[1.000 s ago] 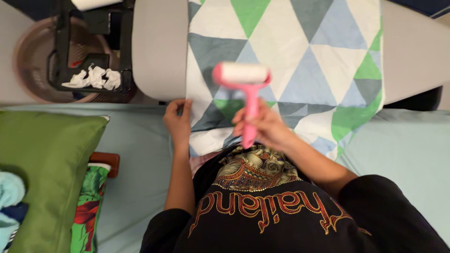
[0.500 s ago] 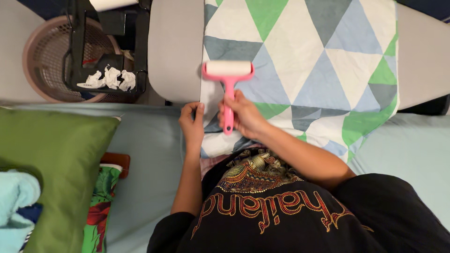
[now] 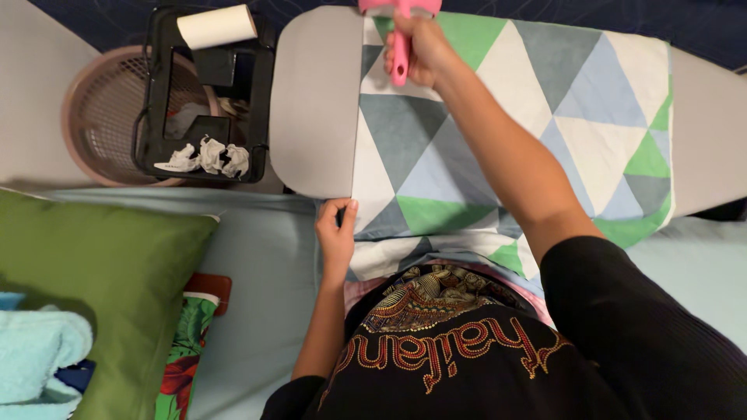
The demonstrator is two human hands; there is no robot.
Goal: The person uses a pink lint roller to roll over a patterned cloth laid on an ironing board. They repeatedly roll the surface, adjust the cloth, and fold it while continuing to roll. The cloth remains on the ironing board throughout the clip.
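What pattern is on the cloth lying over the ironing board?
Triangles in white, grey, pale blue and green on the patterned cloth; head view shows it best.

Right hand (image 3: 420,48) gripping pink lint roller (image 3: 399,31) at far edge of triangle-patterned cloth (image 3: 506,132), left hand (image 3: 336,233) pinning near edge

Pale-blue bed (image 3: 257,311), green pillow (image 3: 101,295)

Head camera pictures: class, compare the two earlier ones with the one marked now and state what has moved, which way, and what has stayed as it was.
The right hand, gripping the pink lint roller throughout, has pushed it away from the body, up the triangle-patterned cloth to the ironing board's far edge, the arm now stretched out. Nothing was let go. The left hand still pinches the cloth's near left edge. The crumpled sheets in the black rack are unchanged.
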